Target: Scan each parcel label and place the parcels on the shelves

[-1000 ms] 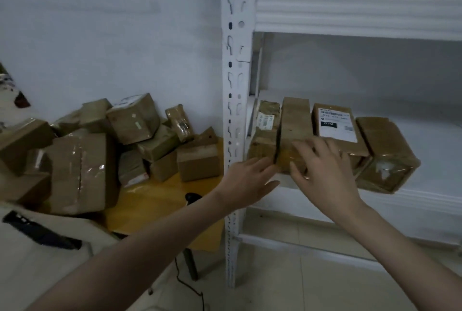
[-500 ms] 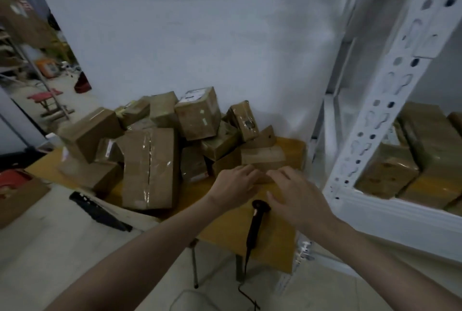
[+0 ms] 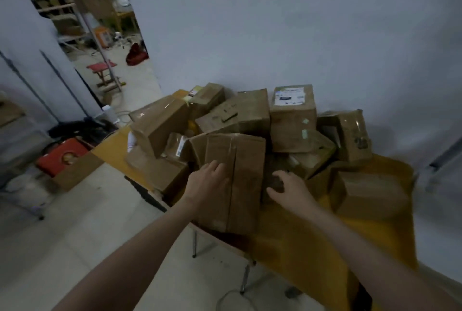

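Atop the taped cardboard parcel (image 3: 235,180) rests the left hand (image 3: 208,182).

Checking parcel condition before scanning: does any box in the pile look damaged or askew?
Yes. The box at the pile's right edge looks crumpled and torn along its top and leans askew. The rest lie jumbled at angles, not stacked.

Your left hand (image 3: 208,183) lies flat on the tall taped brown cardboard parcel (image 3: 233,180) | your right hand (image 3: 287,189) reaches beside it, fingers curled | heap of brown cardboard parcels (image 3: 292,120) on yellow-topped table (image 3: 312,243)
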A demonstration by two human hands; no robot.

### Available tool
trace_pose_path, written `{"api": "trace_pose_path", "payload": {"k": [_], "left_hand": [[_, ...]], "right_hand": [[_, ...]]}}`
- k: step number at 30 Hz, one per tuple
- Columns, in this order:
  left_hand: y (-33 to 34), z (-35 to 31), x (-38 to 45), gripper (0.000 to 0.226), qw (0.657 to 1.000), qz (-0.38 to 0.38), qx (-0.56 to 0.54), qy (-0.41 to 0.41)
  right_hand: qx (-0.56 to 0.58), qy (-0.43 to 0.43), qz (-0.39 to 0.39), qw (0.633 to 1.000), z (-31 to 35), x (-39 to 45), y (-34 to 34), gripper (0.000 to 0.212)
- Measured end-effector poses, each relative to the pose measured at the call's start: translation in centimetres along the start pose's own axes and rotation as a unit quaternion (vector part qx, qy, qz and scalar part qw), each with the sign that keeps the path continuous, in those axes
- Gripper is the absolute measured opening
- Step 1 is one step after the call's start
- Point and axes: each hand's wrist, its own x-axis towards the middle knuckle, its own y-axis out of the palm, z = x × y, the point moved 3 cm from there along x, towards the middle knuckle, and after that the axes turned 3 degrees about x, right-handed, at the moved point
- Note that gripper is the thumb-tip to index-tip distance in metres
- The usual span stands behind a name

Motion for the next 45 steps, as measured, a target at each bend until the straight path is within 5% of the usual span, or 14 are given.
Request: {"api": "trace_pose_path", "payload": {"k": [6, 12, 17, 19, 25, 28, 35, 41, 45], "left_hand": [[-0.2, 6.2, 1.8, 0.036, 0.996, -0.006, -0.02, -0.089], [0.4, 7.0, 4.6, 0.061, 0.995, -0.014, -0.054, -0.085], [-1.9, 3.5, 8.3, 0.057, 0.994, -0.079, -0.068, -0.035], [-3.2, 0.7, 10.5, 0.052, 0.989, -0.101, -0.107, 0.003], [-5.3, -7.9, 17.8, 0.045, 0.984, -0.137, -0.076, 0.082], [-5.2, -9.8, 20.4, 0.051, 0.993, -0.085, -0.042, 0.068], [-3.7, -11.5, 21.9, 0.042, 0.972, -0.03, -0.221, -0.069], [-5.7, -13.7, 19.9, 0.036, 0.934, -0.045, -0.344, -0.089], [-6.0, -15.8, 17.3, 0.046, 0.925, -0.049, -0.367, -0.088]], "right_hand": [[0.081, 0.029, 0.006, 0.996, 1.4, 6.9, 1.3, 0.076], [0.179, 0.015, -0.074, 0.981, 2.0, 10.2, 0.4, 0.062], [0.142, 0.089, -0.383, 0.908, 1.6, 10.5, -4.1, 0.067], [0.094, 0.122, -0.438, 0.885, 1.0, 11.0, -6.6, 0.083], [0.15, 0.142, -0.355, 0.912, 0.7, 15.2, -9.8, 0.093], [0.329, 0.179, -0.327, 0.868, -0.5, 16.0, -10.8, 0.079], [0.386, 0.179, -0.228, 0.876, -2.7, 15.2, -11.5, 0.058], [0.426, 0.099, -0.204, 0.876, -3.4, 12.4, -12.7, 0.025], [0.406, 0.063, -0.208, 0.888, -4.2, 9.6, -13.4, 0.046]]}}
